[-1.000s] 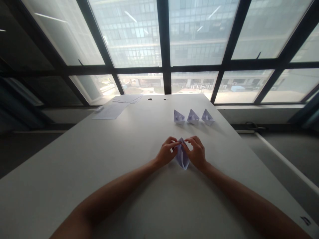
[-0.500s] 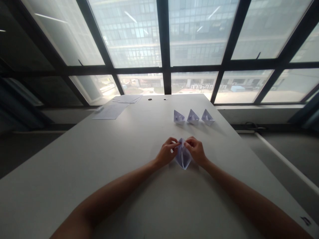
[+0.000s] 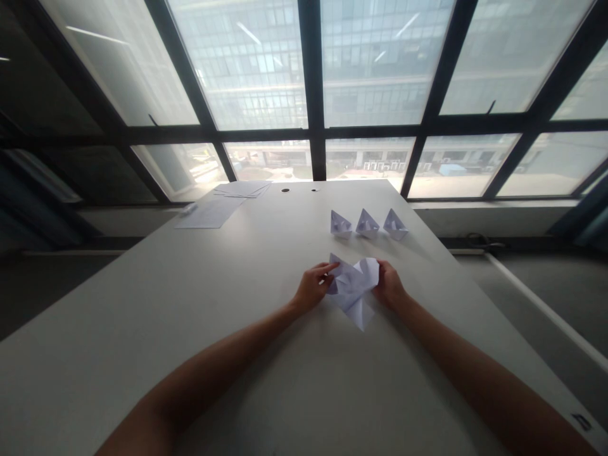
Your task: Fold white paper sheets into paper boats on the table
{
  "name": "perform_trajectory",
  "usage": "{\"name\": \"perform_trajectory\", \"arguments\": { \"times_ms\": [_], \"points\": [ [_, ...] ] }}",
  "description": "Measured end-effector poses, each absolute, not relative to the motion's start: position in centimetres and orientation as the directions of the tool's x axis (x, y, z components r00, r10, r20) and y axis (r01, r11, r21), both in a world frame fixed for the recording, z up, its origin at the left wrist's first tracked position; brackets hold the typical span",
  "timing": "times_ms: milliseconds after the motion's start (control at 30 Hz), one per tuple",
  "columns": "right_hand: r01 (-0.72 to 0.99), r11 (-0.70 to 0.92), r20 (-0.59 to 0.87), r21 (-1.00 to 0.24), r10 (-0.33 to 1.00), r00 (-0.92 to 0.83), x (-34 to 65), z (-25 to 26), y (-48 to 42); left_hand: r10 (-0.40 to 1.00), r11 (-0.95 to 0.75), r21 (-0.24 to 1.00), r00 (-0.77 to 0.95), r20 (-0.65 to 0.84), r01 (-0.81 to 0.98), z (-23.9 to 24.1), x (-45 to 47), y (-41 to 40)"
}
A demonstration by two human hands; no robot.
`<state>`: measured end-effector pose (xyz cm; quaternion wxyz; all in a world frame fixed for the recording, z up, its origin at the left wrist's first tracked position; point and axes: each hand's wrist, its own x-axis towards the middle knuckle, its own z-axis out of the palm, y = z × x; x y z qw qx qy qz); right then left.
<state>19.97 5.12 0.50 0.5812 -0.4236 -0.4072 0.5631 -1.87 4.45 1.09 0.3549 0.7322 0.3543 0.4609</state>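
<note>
A folded sheet of pale paper (image 3: pixel 354 288) is spread out wide between my two hands on the white table (image 3: pixel 266 266). My left hand (image 3: pixel 313 288) pinches its left corner. The paper's right corner is gripped by my right hand (image 3: pixel 390 285). A pointed tip of the paper hangs down towards me. Beyond my hands, three finished paper boats (image 3: pixel 368 224) stand in a row.
Loose sheets of paper (image 3: pixel 223 202) lie at the table's far left. Two small dark holes (image 3: pixel 298 189) sit near the far edge. Large windows with dark frames rise behind the table. A small dark mark (image 3: pixel 580 420) is at the near right corner.
My hands have moved apart, pulling the folded paper open sideways from a narrow closed shape into a wide spread one.
</note>
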Motion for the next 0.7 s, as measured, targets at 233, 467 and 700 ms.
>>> {"name": "perform_trajectory", "arguments": {
  "times_ms": [233,467,700],
  "points": [
    [-0.389,0.013,-0.023,-0.921,0.996,0.089,19.1,-0.8,5.3,0.877,-0.416,0.904,0.307,0.369,0.103,0.8,-2.2,5.1],
    [-0.249,0.039,0.041,-0.968,0.999,-0.003,18.6,-0.7,4.8,0.878,-0.393,0.919,0.311,0.365,0.032,0.3,-2.3,5.5],
    [-0.237,-0.09,-0.072,-0.967,0.994,-0.082,18.9,-0.7,4.4,0.919,-0.141,0.981,0.349,0.181,-0.137,0.4,-2.9,5.5]
  ]
}}
